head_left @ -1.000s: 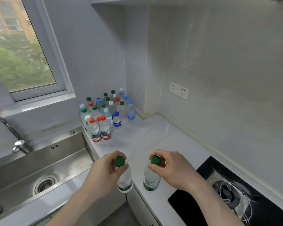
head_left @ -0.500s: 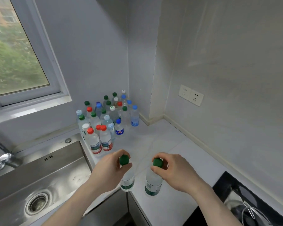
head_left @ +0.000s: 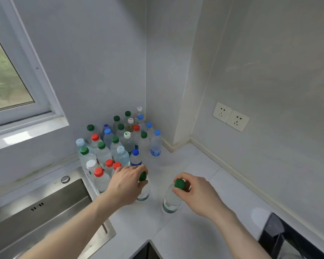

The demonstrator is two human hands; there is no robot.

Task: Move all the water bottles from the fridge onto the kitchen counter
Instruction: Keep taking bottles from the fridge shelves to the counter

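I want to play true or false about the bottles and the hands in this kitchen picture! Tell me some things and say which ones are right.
1. Each hand holds a bottle with a green cap. True: the left hand and the right hand each grip one by the cap end.
2. The two held bottles lie on their sides. False: both are upright over the counter.
3. The group of bottles stands in the corner beyond the sink. True.
4. All the caps in the group are red. False: there are green, blue, white and red caps.
5. The wall sockets are above the sink. False: they are on the right wall.
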